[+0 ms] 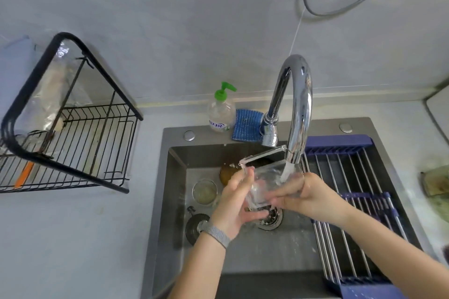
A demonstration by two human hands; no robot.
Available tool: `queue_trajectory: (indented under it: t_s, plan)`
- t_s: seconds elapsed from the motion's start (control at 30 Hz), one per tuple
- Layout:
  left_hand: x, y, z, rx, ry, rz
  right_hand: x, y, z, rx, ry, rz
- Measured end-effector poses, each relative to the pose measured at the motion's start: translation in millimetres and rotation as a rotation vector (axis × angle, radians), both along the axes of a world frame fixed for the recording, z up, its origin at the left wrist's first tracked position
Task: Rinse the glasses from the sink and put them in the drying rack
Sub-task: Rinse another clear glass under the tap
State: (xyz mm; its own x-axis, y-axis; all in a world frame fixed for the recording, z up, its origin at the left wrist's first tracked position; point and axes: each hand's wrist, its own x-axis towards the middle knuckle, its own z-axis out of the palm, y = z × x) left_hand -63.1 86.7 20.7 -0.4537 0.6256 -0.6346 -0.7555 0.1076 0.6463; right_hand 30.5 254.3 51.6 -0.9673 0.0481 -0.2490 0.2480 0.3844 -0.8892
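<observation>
1. The glass [269, 182] sits right under the tap [297, 114], tipped so its square mouth faces the stream. I guess that's so the water [286, 171] runs inside and not just down the outside. It's up in the air over the drain [272, 217], so the runoff drops straight down the hole.

2. The left hand [237, 204] cups the glass from the bottom and near side, fingers curled round it. It looks like the one carrying the weight.

3. The right hand [303, 195] grips the glass from the other side, close under the stream. Probably it's steadying or turning it. Wet glass is slippery, so two hands makes sense.

4. Down in the sink [175, 201] there's a round glass [205, 192] standing upright, just left of the hands, so I'd say that one's waiting for its rinse. There's something brownish [227, 172] behind it, can't tell what, and a dark strainer thing [195, 226] in the near left corner.

5. The rack [73, 128] is on the tabletop [73, 238] well off to the left. A few things already sit at its far-left end, but they're too blurry to name, and the part nearest the sink is free. So this glass has to travel left once it's rinsed.

6. A roll-up mat [352, 192] covers the right part of the sink. The soap [221, 111] and a blue cloth [246, 125] sit behind the basin, next to the tap base.
</observation>
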Motion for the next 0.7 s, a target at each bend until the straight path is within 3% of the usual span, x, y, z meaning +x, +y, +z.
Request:
queue_trajectory:
  t_s: [0.1, 0.2, 0.27, 0.3, 0.37, 0.47, 0.57, 0.67, 0.7]
  plan:
    - [19, 1, -8, 0.151, -0.238, 0.092, 4, -14, -6, 0.218, 0.029, 0.086]
    - [24, 4, -9, 0.189, -0.416, 0.211, 13, -18, -5, 0.625, 0.31, -0.013]
    - [25, 7, -1, 0.235, -0.458, 0.175, 15, -17, 3, 0.682, 0.48, 0.053]
    - [24, 8, -2, 0.241, -0.441, 0.145, 15, -15, 5, 0.615, 0.515, 0.153]
    - [22, 9, 1, 0.177, -0.345, 0.081, 8, -6, 17, 0.545, 0.459, 0.372]
    - [18, 10, -1, 0.014, -0.189, 0.08, -6, 5, 24, 0.731, 0.225, 0.703]
    - [13, 11, 6, -0.089, 0.006, -0.013, -7, 8, 17, 0.938, 0.005, 0.813]
    - [8, 11, 12, -0.136, 0.072, -0.041, -13, 0, 19, 0.869, -0.043, 0.816]
    - [7, 10, 9, -0.11, 0.046, -0.014, -16, -1, 20, 0.757, -0.113, 0.781]
